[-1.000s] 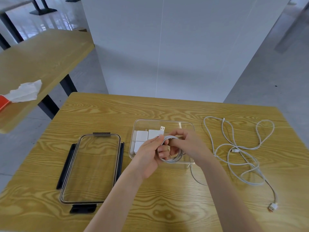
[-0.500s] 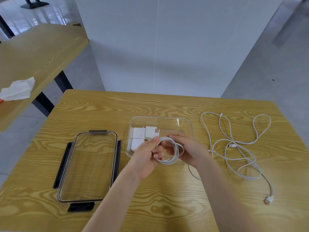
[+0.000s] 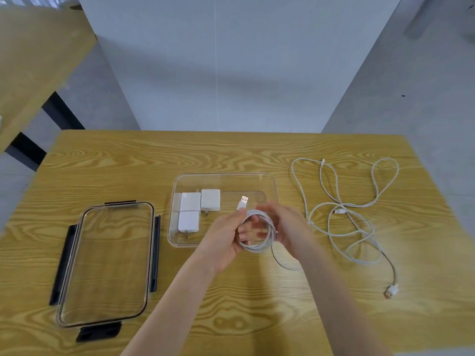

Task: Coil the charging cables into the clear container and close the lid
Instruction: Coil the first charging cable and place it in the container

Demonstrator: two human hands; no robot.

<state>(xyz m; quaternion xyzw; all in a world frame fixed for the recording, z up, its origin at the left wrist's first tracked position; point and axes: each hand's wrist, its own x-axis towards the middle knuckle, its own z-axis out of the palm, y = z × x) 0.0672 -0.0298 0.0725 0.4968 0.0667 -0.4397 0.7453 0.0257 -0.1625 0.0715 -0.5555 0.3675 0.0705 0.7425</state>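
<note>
Wood-grain counter [image 3: 231, 155]. Clear rectangular container [image 3: 267, 181] at centre, three white square charger bricks [image 3: 190, 201] inside at its left end. Coiled white cable [image 3: 259, 232] over container's near edge; left hand [image 3: 223, 237] grip pinches coil, USB plug [image 3: 243, 202] upright; right hand [image 3: 288, 227] grip cups coil. Left of container: clear lid [image 3: 105, 263], black latches. Right of container: loose tangled white cables [image 3: 344, 211].

Wood-grain table [image 3: 128, 160], 2nd table [image 3: 30, 60] left, white partition [image 3: 231, 60], grey floor [image 3: 411, 86]
</note>
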